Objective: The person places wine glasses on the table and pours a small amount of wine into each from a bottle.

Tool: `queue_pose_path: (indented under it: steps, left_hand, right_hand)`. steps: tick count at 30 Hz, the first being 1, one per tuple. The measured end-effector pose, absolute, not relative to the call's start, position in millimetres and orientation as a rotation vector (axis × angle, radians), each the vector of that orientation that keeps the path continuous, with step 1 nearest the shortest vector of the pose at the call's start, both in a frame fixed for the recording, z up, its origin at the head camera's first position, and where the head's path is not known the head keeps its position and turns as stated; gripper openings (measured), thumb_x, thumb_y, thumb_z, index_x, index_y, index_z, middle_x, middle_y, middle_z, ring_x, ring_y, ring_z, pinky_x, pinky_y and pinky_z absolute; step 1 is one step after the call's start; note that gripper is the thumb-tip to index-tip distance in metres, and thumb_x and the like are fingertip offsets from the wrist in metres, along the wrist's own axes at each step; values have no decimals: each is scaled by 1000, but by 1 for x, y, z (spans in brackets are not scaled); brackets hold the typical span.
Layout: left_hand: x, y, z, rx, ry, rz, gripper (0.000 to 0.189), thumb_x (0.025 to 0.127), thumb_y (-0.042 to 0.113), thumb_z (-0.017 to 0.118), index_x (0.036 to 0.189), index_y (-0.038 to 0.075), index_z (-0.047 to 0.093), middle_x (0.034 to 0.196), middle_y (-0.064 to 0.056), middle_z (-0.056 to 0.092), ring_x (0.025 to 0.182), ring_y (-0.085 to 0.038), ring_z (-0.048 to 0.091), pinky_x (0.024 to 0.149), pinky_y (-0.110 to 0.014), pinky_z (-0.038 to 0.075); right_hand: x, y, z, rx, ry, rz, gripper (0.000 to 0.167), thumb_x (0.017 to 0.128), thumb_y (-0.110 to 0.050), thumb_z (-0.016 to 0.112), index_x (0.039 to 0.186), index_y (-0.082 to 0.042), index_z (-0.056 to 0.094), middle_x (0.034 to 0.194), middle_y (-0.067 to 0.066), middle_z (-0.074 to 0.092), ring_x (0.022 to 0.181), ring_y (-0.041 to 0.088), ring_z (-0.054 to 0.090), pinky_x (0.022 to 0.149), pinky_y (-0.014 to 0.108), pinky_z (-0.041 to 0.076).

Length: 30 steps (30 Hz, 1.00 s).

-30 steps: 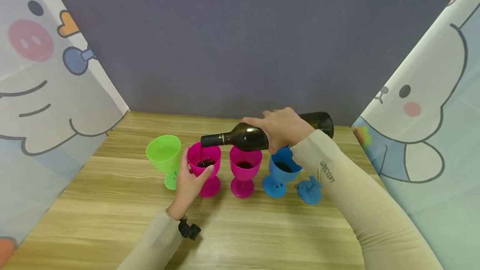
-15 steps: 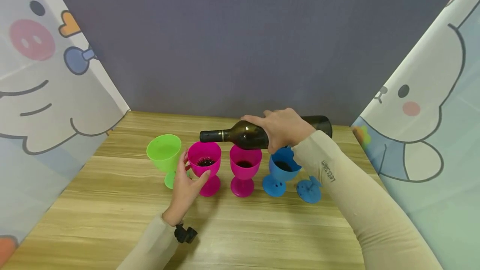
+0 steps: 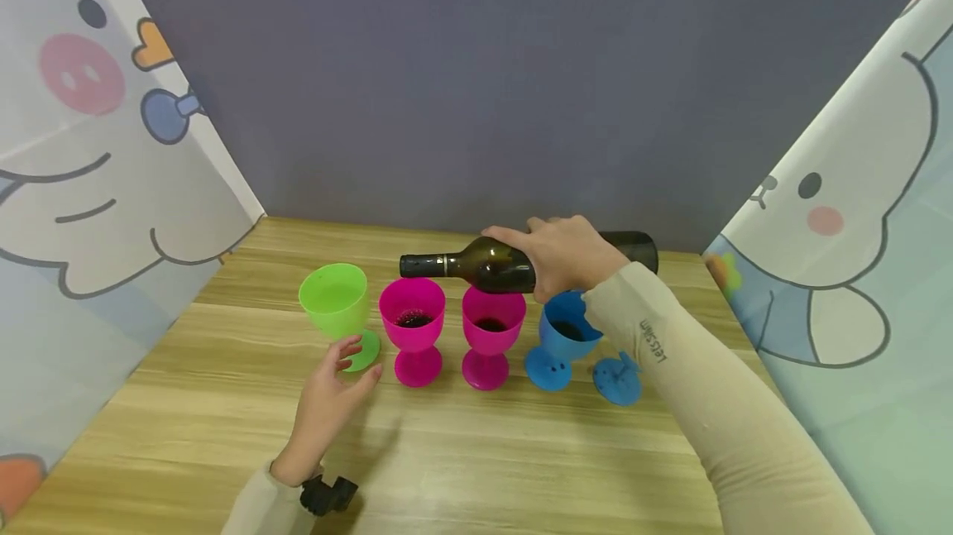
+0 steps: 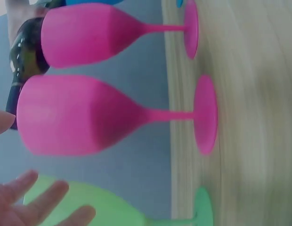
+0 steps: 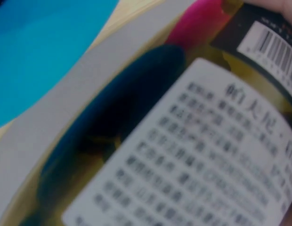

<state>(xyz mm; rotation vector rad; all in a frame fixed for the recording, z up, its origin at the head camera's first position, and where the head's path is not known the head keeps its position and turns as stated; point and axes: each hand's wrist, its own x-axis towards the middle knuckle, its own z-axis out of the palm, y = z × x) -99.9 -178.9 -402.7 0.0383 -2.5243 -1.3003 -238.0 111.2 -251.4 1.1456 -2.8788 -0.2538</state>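
Note:
My right hand [image 3: 569, 258] grips a dark wine bottle [image 3: 495, 265] by its body, held nearly level with the neck pointing left. The bottle mouth is over the back rim of the left pink goblet [image 3: 412, 328], which has dark, bubbly liquid inside. No stream shows from the mouth. To its right, the other pink goblet [image 3: 494, 336] and a blue goblet [image 3: 569, 330] hold dark liquid too. My left hand [image 3: 331, 394] has its fingers spread and holds nothing, close in front of the green goblet [image 3: 335, 299]. In the right wrist view the bottle's printed label [image 5: 198, 155] fills much of the frame.
Another blue goblet's foot [image 3: 618, 379] shows at the right end of the row, its bowl hidden behind my right sleeve [image 3: 670, 345]. A grey panel [image 3: 484, 88] stands behind the wooden table [image 3: 476, 452]. Cartoon-printed walls flank both sides.
The thin stream into the left pink goblet has stopped. My left hand has let go of that goblet and moved left and toward me. The bottle has tilted slightly up at the neck.

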Motion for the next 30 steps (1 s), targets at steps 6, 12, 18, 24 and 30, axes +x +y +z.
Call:
queue_pose_path:
  steps: [6, 12, 18, 24, 30]
  left_hand:
    - [-96, -194, -399, 46, -2469, -1236, 31, 83, 7, 71, 109, -6, 62, 103, -24, 67, 90, -42, 64, 63, -23, 51]
    - [-92, -210, -389, 174, -2471, -1213, 30, 87, 12, 68, 112, -5, 62, 106, -24, 66, 93, -41, 63, 65, -20, 47]
    - [-89, -222, -386, 222, -2480, -1175, 32, 89, 13, 67, 114, -6, 61, 108, -26, 65, 95, -43, 62, 64, -15, 45]
    - [-90, -239, -386, 71, -2476, -1128, 37, 88, 10, 68, 119, -7, 57, 114, -26, 62, 99, -38, 59, 70, -3, 39]
    - [-92, -263, -393, -179, -2466, -1139, 50, 80, -2, 72, 124, -10, 51, 121, -30, 54, 105, 10, 41, 80, 2, 34]
  right_hand:
    - [-239, 107, -252, 1166, -2854, -247, 98, 66, -38, 83, 149, -33, 30, 94, 8, 58, 75, 21, 56, 54, 32, 49]
    - [-240, 104, -251, 1189, -2831, -243, 96, 67, -51, 79, 148, -32, 32, 93, 8, 59, 76, 21, 56, 55, 33, 49]
    - [-241, 100, -251, 1158, -2870, -253, 101, 64, -51, 82, 149, -34, 30, 97, 8, 59, 80, 21, 57, 57, 33, 50]
    - [-239, 93, -250, 1173, -2828, -276, 98, 67, -39, 80, 150, -34, 28, 97, 8, 59, 77, 21, 57, 54, 31, 49]
    - [-240, 80, -246, 1199, -2753, -331, 98, 67, -40, 79, 150, -34, 27, 97, 8, 58, 73, 21, 56, 50, 31, 47]
